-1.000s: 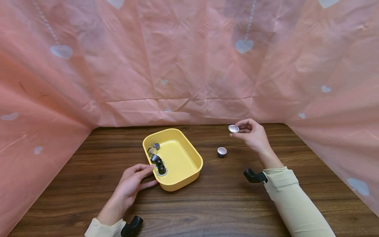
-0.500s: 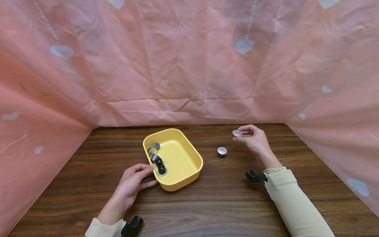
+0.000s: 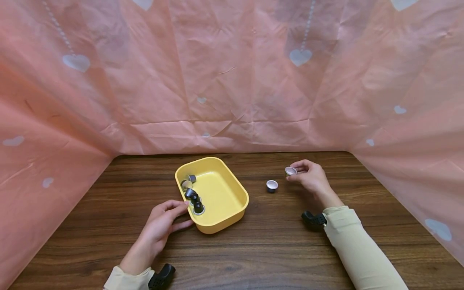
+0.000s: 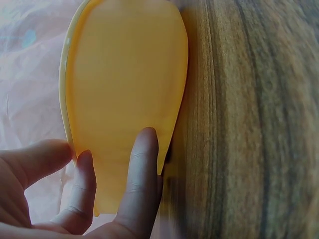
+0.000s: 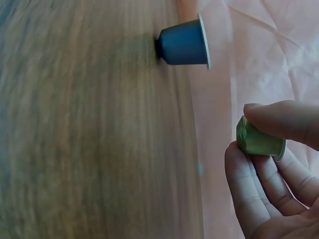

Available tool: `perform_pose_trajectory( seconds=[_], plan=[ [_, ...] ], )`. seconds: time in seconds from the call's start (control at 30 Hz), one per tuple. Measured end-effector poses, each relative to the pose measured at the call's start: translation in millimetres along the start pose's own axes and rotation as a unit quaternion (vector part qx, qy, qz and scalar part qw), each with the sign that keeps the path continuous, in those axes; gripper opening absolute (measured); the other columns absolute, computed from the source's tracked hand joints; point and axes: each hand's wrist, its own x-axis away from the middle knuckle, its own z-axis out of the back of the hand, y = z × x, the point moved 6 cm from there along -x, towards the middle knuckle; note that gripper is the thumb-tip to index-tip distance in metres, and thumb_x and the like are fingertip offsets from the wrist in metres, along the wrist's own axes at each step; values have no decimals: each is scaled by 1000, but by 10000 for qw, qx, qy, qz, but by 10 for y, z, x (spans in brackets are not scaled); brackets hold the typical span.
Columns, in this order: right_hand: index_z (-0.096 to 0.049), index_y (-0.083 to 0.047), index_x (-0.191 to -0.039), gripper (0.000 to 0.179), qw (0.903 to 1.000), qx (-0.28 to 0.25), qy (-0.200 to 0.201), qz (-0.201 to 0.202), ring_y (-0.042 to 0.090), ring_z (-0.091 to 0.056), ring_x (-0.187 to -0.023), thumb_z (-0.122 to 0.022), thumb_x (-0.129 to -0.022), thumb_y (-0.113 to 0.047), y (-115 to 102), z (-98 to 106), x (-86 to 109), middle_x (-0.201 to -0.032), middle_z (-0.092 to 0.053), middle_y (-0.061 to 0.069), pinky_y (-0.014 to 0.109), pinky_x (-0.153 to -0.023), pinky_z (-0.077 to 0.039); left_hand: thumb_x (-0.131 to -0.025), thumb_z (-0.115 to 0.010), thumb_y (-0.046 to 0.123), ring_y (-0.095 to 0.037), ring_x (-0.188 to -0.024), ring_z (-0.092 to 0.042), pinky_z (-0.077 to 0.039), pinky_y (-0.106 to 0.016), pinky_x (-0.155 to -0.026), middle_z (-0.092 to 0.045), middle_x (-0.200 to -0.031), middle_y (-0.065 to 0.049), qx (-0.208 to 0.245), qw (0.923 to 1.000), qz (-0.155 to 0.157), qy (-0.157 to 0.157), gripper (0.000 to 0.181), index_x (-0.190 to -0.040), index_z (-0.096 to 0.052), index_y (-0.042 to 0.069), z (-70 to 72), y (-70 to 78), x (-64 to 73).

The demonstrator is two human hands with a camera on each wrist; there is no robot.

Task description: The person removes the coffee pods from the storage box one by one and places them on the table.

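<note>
From my end, I have the box (image 3: 219, 197) on the table (image 3: 253, 257), with the left grip (image 3: 159, 223) at its left side, fingers touching the wall from outside. In the box I see several pods (image 3: 198, 208) lying along that left wall, from near the front corner toward the back. Right of the box, and apart from it, the loose pod (image 3: 272, 186) stands on the table. Behind and right of that, my right grip (image 3: 313, 177) has the held pod (image 3: 291, 171) above the table. The cloth (image 3: 232, 80) rises behind and along both sides.
</note>
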Motion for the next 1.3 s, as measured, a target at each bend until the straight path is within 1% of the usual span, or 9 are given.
perform_pose_trajectory(
  seconds=[0.17,0.4,0.47,0.7,1.03,1.3],
  plan=[
    [-67,4,-127,49,9998,148,-81,-52,0,-63,-84,-89,-84,-6,51,-27,-6,-107,-75,8,14,-71,-55,-106,-69,14,-16,-108,-67,-70,-41,-94,-62,-122,-9,-13,10000,6,-5,21,-116,-67,-4,2,0,0],
    [-68,3,-124,48,9990,332,-257,-128,2,-64,-84,-90,-83,-7,109,-69,-5,-114,-76,15,16,-71,-54,-106,-69,14,-16,-108,-68,-70,-41,-94,-62,-123,-9,-5,10000,10,-5,22,-117,-67,-5,1,1,6],
    [-68,3,-123,48,9986,381,-342,-130,3,-64,-84,-90,-82,-8,131,-80,-5,-115,-76,15,16,-72,-53,-106,-69,14,-16,-108,-68,-70,-41,-94,-62,-123,-9,2,10000,8,-1,22,-117,-67,-5,1,3,9],
    [-68,4,-124,49,9979,166,-615,-149,3,-65,-85,-90,-82,-6,193,-113,-11,-114,-77,14,16,-74,-54,-106,-68,14,-16,-108,-68,-70,-41,-94,-62,-123,-9,5,10000,8,0,21,-116,-67,-4,-1,7,14],
    [-68,5,-125,51,9962,236,-825,-150,3,-65,-88,-91,-82,-6,222,-125,3,-116,-77,15,15,-77,-52,-107,-68,16,-15,-108,-68,-70,-42,-95,-63,-123,-9,-41,10000,65,4,23,-117,-66,-5,-8,1,2],
    [-65,6,-129,53,9950,49,-978,-190,2,-66,-88,-89,-83,-5,273,-133,-17,-114,-77,11,15,-78,-52,-106,-69,16,-16,-108,-69,-70,-41,-95,-63,-125,-10,-39,9999,110,20,25,-119,-67,-6,-1,5,-5]
  ],
)
